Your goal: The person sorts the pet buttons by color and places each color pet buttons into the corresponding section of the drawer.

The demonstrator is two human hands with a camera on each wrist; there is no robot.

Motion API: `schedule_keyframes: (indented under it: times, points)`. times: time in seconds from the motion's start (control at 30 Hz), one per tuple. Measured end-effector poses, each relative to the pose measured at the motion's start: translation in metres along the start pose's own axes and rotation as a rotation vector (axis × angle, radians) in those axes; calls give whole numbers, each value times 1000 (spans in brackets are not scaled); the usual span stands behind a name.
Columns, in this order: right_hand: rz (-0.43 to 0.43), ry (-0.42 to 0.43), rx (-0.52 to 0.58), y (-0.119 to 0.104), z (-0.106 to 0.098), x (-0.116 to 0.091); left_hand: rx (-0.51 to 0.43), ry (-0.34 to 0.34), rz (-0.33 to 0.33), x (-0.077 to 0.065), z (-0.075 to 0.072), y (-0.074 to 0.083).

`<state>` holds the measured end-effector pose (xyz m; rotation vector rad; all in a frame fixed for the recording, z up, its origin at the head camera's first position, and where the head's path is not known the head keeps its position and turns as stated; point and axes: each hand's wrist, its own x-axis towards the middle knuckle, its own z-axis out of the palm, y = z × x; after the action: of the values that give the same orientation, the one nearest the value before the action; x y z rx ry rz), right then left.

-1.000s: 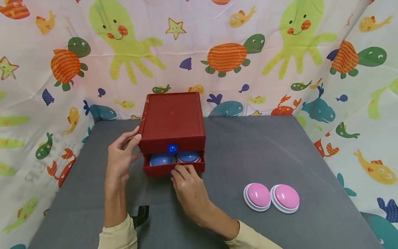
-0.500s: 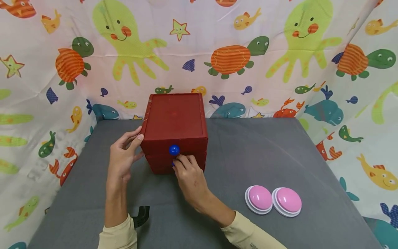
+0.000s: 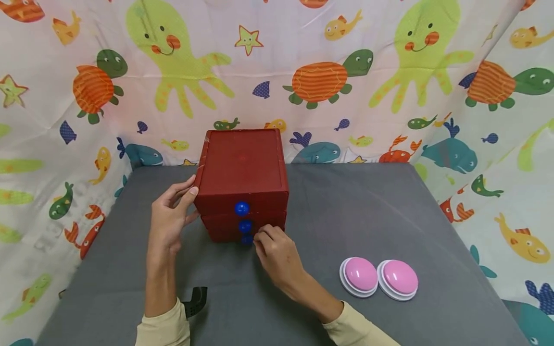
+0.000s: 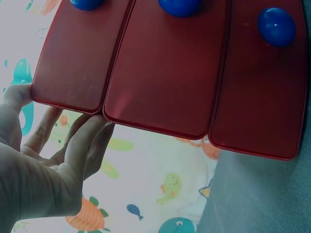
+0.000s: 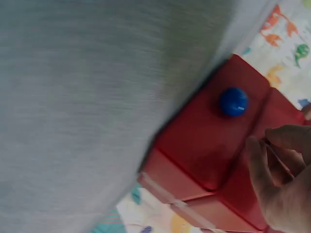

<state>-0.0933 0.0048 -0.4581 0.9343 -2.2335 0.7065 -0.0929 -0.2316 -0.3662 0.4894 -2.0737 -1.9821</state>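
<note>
A red drawer cabinet [image 3: 242, 163] stands at the back of the table, all three drawers closed. Blue knobs mark their fronts: the top knob [image 3: 242, 208], middle knob [image 3: 245, 226] and bottom knob [image 3: 247, 239]. My left hand [image 3: 170, 216] braces the cabinet's left side, with spread fingers [image 4: 80, 145] against it and the thumb at the upper front corner. Just right of the lower knobs is my right hand [image 3: 279, 257], its fingers loosely bent. The right wrist view has its fingertips [image 5: 255, 148] in front of the middle drawer, with the bottom knob apart from them.
Two pink dome buttons [image 3: 361, 274] on white bases sit side by side at the right of the grey table [image 3: 329, 206]. A black strap end [image 3: 197, 301] sticks out by the left sleeve. A sea-animal print curtain [image 3: 259, 62] hangs behind.
The middle drawer, with two blue dome buttons in it, was open one second ago and has been pushed shut. My right hand has left its knob and moved right and slightly down.
</note>
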Motion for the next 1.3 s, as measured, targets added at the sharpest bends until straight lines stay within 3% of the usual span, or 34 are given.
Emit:
schedule_keyframes:
  times: [0.2, 0.3, 0.43, 0.6, 0.8, 1.07, 1.3]
  points:
    - [-32, -145, 38, 6, 18, -8, -11, 3, 8, 1, -3, 2]
    - [-51, -168, 28, 6, 25, -9, -5, -11, 4, 1, -2, 0]
    - [-67, -186, 27, 4, 26, -8, 9, -14, 5, 1, -1, -2]
    - [-28, -290, 100, 3, 25, -3, 20, -4, 8, 1, -2, -2]
    - [68, -378, 160, -2, 19, 0, 13, -12, 22, 1, -1, -2]
    - [51, -484, 133, -21, -5, -16, 23, -24, 18, -2, 0, -5]
    - [56, -480, 132, -46, -22, -37, 16, -14, 32, 2, 0, -4]
